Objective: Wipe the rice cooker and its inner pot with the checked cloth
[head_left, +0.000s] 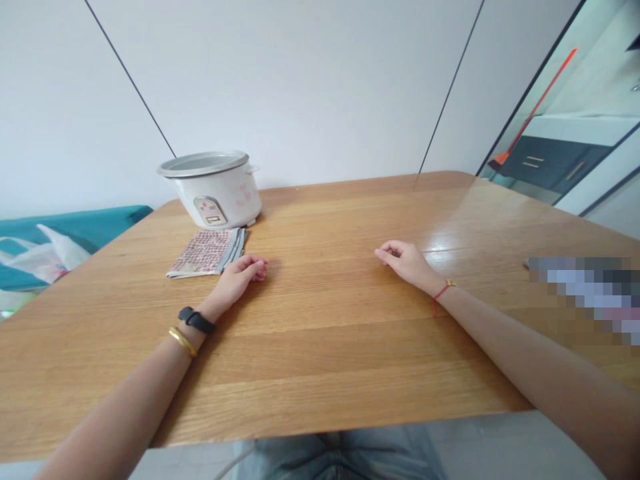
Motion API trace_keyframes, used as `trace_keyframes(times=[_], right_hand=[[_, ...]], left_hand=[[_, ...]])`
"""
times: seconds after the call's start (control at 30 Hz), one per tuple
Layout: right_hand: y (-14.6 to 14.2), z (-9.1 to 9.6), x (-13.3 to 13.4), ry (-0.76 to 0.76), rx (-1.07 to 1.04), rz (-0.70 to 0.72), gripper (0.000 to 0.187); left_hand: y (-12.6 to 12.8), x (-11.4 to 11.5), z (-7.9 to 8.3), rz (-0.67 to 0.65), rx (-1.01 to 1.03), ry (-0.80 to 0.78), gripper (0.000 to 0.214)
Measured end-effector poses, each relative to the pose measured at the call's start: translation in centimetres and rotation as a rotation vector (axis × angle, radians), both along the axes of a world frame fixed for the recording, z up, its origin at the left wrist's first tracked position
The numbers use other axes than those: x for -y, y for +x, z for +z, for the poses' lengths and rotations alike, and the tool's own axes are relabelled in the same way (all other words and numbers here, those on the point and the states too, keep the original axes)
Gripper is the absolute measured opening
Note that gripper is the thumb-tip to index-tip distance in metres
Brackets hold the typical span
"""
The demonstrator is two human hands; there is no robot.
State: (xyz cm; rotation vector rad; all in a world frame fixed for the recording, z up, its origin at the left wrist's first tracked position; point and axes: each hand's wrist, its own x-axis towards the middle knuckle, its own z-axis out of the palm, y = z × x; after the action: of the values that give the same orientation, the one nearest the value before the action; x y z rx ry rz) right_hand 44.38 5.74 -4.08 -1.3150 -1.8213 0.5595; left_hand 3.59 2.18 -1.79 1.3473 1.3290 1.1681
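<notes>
My left hand (243, 273) rests on the wooden table with its fingers loosely curled in and nothing held. Its back overlaps the near right corner of a folded cloth (203, 252), red-and-white patterned with a grey-blue edge; I cannot tell if they touch. Behind the cloth stands a white rice cooker (220, 197), lidless, with a grey rim and pink flower prints; its inside is mostly hidden. My right hand (404, 261) lies to the right on the bare wood, thumb and fingertips drawn together, holding nothing.
The wooden table (320, 320) backs onto a pale panelled wall (320, 87). At its right lies a pixelated flat item (590, 287). A white plastic bag (50, 257) sits on a teal seat (110, 223) at left. An orange-handled broom (543, 107) leans beyond the doorway.
</notes>
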Motion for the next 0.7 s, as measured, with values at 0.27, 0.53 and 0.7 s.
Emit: trace_keyframes(times=[0.27,0.53,0.7], right_hand=[[-0.09,0.23,0.1,-0.004,0.005,-0.002,0.038],[-0.16,0.23,0.07,-0.01,-0.017,0.007,0.035],[-0.04,-0.27,-0.27,-0.027,-0.046,-0.002,0.033]], left_hand=[[-0.15,-0.08,-0.08,-0.003,-0.025,0.02,0.044],[-0.15,-0.11,-0.03,-0.013,-0.029,-0.005,0.049],[-0.09,-0.16,0.12,-0.015,-0.045,-0.012,0.051]])
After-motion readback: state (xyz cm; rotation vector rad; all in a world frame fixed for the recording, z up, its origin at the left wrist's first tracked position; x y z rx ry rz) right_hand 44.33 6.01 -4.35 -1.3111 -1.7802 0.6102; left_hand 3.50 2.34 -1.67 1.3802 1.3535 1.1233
